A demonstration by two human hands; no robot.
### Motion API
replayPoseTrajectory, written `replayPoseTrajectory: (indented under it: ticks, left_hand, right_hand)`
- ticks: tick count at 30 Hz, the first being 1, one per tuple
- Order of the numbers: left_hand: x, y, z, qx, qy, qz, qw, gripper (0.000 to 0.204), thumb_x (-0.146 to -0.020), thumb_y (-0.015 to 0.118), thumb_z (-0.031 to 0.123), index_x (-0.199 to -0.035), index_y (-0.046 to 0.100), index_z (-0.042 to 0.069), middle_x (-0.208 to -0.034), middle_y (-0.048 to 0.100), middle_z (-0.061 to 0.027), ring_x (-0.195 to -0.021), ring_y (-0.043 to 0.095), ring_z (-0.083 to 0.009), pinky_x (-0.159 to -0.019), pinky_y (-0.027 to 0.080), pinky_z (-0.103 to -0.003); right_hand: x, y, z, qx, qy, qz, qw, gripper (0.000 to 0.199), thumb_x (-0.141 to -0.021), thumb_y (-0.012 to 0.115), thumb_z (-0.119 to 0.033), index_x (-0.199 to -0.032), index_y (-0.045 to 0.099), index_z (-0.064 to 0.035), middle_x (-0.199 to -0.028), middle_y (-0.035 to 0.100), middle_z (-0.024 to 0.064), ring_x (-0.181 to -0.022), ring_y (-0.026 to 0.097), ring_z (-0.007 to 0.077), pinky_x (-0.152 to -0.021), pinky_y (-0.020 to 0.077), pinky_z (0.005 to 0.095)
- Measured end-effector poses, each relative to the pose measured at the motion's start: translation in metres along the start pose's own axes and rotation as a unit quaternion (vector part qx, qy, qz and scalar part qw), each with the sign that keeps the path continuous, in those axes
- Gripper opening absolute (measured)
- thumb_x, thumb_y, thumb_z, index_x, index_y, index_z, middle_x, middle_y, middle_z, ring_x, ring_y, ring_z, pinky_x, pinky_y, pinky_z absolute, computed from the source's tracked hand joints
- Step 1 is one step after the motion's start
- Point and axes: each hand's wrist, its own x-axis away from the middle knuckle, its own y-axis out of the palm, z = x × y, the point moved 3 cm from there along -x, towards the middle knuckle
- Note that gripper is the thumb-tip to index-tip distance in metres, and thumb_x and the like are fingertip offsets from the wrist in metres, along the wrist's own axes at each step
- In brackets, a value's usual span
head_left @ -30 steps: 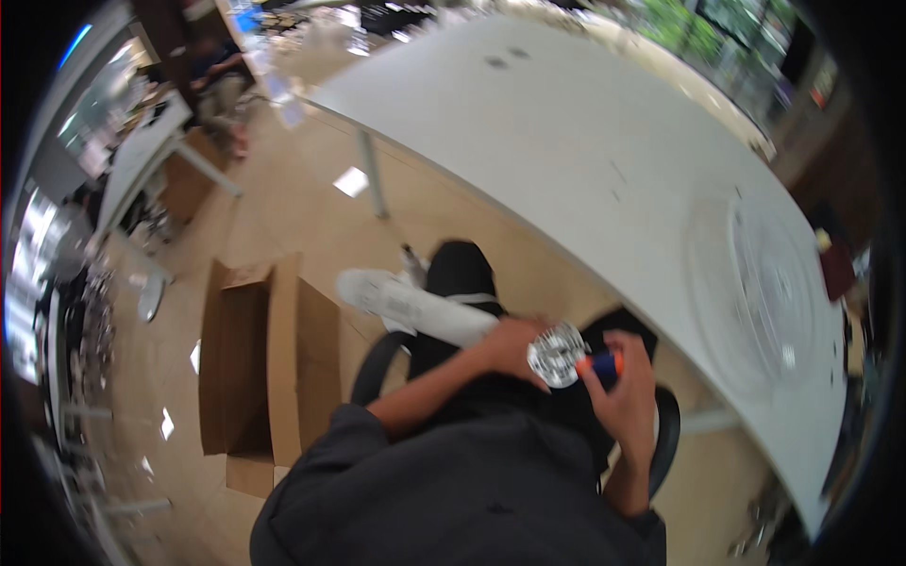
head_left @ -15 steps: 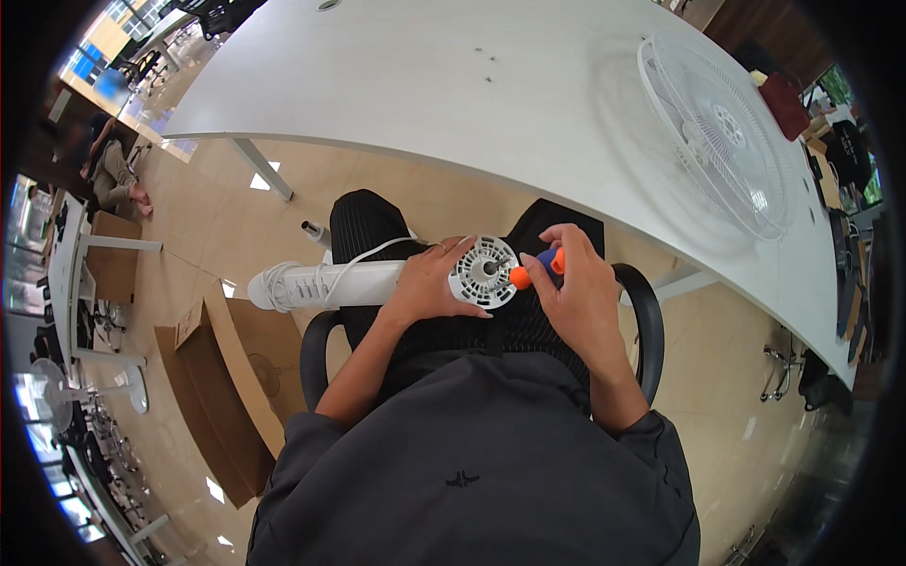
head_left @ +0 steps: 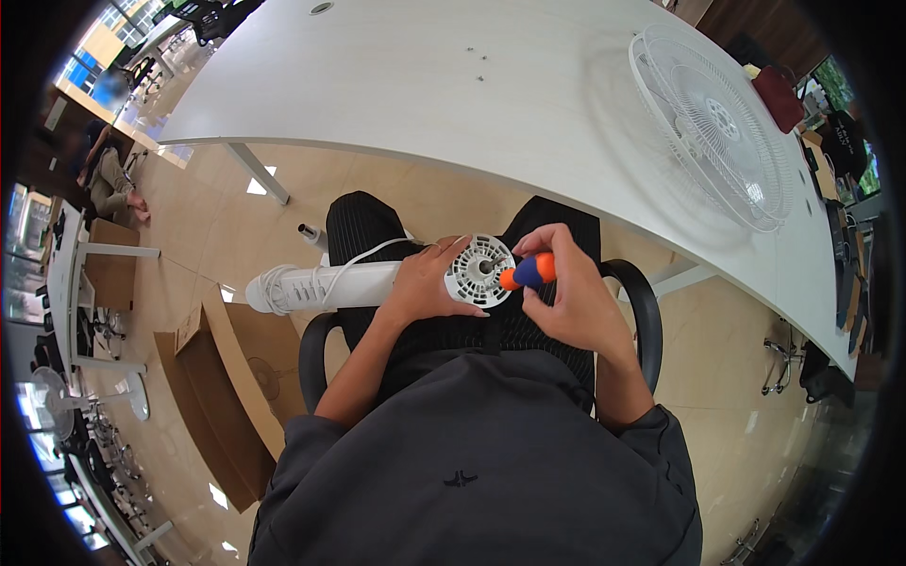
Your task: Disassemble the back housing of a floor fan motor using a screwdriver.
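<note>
Cardboard box: a brown open carton [head_left: 219, 396] lies on the tan floor to the person's left; what is in it cannot be told.
Fan pole: a white plastic tube-shaped fan body [head_left: 326, 285] lies across the lap, its white cord [head_left: 276, 288] coiled round the far left end.
Left hand: the left hand [head_left: 422, 285] is closed round the fan body just behind the motor housing, fingers spread over the top edge.
Motor housing: a round white slotted plastic motor housing [head_left: 478, 271] faces up over the knees, at the right end of the pole.
Screwdriver: a short screwdriver with an orange and blue handle [head_left: 528, 274] has its tip on the housing.
Right hand: the right hand [head_left: 566, 297] grips the screwdriver handle, fingers curled tight.
Chair: black armrests [head_left: 644, 311] curve on both sides of the lap.
Bench: a wide white bench [head_left: 472, 85] lies beyond the knees.
Fan grille: a round white wire fan grille [head_left: 717, 123] lies on the right part of the bench.
</note>
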Motion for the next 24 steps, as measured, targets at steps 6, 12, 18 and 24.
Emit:
replayPoseTrajectory:
  ticks: [6,12,18,24]
  left_hand:
    - [0.001,0.003,-0.003,-0.004,0.010,0.005,1.000,0.121,-0.049,0.093,0.065,-0.147,0.052,0.006,-0.138,0.061,-0.0153,-0.116,0.067,-0.0351,-0.098,0.054,-0.044]
    - [-0.001,0.003,-0.003,0.003,-0.007,-0.007,1.000,0.122,-0.048,0.093,0.066,-0.147,0.051,0.007,-0.137,0.062,-0.0163,-0.113,0.068,-0.0361,-0.096,0.055,-0.045]
    - [0.001,0.003,-0.004,-0.002,0.000,0.000,1.000,0.122,-0.048,0.092,0.066,-0.147,0.051,0.007,-0.137,0.062,-0.0170,-0.115,0.067,-0.0361,-0.097,0.055,-0.044]
    - [-0.001,-0.001,0.000,-0.008,-0.009,-0.015,1.000,0.122,-0.049,0.092,0.066,-0.147,0.050,0.006,-0.138,0.061,-0.0166,-0.117,0.066,-0.0357,-0.098,0.054,-0.044]
  right_hand:
    - [0.000,0.000,-0.006,0.172,0.133,0.045,0.975,0.033,-0.082,0.074,-0.007,-0.108,0.054,-0.0008,-0.101,0.063,0.0153,-0.090,0.064,0.0357,-0.080,0.0522,0.0420]
    - [-0.001,-0.002,-0.007,0.083,-0.005,-0.008,0.996,0.039,-0.082,0.078,-0.012,-0.113,0.056,-0.0015,-0.100,0.063,0.0148,-0.089,0.064,0.0348,-0.079,0.0522,0.0422]
    - [-0.003,0.001,0.001,0.063,0.069,0.024,0.995,0.038,-0.082,0.076,-0.009,-0.114,0.055,-0.0022,-0.102,0.062,0.0156,-0.091,0.064,0.0339,-0.079,0.0519,0.0422]
    - [-0.001,0.003,-0.004,0.098,-0.021,0.048,0.994,0.039,-0.082,0.077,-0.007,-0.116,0.058,-0.0037,-0.100,0.065,0.0120,-0.087,0.065,0.0245,-0.071,0.0523,0.0339]
